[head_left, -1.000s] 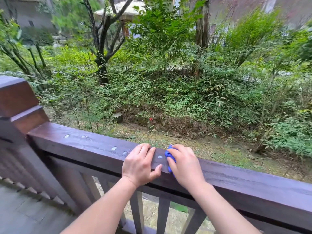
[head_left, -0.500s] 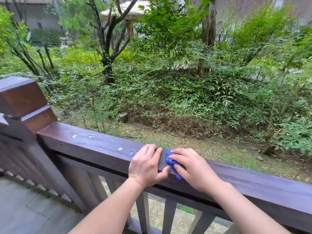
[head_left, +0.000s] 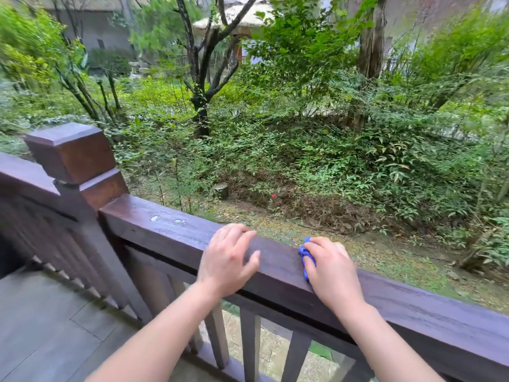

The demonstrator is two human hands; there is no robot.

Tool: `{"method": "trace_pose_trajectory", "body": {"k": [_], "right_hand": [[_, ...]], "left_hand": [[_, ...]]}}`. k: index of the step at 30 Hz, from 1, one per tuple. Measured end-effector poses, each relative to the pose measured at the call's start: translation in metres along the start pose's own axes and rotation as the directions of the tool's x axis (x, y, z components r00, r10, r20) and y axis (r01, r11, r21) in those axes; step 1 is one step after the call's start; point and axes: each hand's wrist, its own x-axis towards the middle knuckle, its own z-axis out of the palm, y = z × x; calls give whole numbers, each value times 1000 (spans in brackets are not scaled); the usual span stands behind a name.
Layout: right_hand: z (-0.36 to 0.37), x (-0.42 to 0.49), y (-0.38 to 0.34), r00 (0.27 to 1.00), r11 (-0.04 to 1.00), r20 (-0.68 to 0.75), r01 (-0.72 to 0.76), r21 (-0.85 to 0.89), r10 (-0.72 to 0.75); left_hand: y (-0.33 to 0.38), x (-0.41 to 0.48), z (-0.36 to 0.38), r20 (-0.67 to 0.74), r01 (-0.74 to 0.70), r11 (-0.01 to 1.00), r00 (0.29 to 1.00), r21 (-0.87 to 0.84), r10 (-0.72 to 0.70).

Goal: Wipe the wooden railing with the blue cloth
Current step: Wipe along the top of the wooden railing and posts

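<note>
A: Where is the cloth in all this?

B: The blue cloth (head_left: 306, 257) sits bunched under the right hand (head_left: 332, 267), pressed on the top face of the wooden railing (head_left: 278, 260). The fingers curl down over it, grasping it against the wood; only a crumpled edge shows on the hand's left side.

A: And the other hand?

B: The left hand (head_left: 227, 261) rests on the rail just beside it, fingers spread and loose, holding nothing. It looks like a brace.

A: What could go wrong from here?

B: The cloth is wadded small, so I'd judge each pass covers only a narrow strip, and the far edge of the rail may get missed. The garden (head_left: 344, 172) drops away beyond that edge; if the grip slackens at the outer lip, the cloth could slide off and fall out of reach. Also, two pale wet spots (head_left: 168, 219) lie near the corner post (head_left: 73, 158), well to the left of both hands. The left hand lies between the cloth and those spots, so it would have to lift or shift before a stroke gets there.

A: Which way does the rail run?

B: Its long axis goes from the post at upper left down to the lower right of the view, crossing in front of the person. The cloth has no clear axis of its own, bunched as it is
</note>
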Motion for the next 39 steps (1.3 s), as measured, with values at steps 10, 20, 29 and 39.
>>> {"method": "trace_pose_trajectory", "body": {"k": [10, 20, 29, 39], "right_hand": [[26, 17, -46, 991, 995, -93, -99, -8, 98], [34, 11, -64, 927, 934, -174, -349, -77, 332], [51, 17, -106, 960, 968, -128, -252, -3, 250], [55, 30, -112, 967, 971, -114, -233, -43, 227]], "left_hand": [[-116, 0, 15, -64, -84, 986, 994, 141, 94], [-129, -5, 33, -215, -150, 986, 963, 74, 162], [-129, -2, 29, -218, -148, 989, 965, 14, 147], [-126, -2, 21, -104, -77, 997, 992, 8, 77]]}}
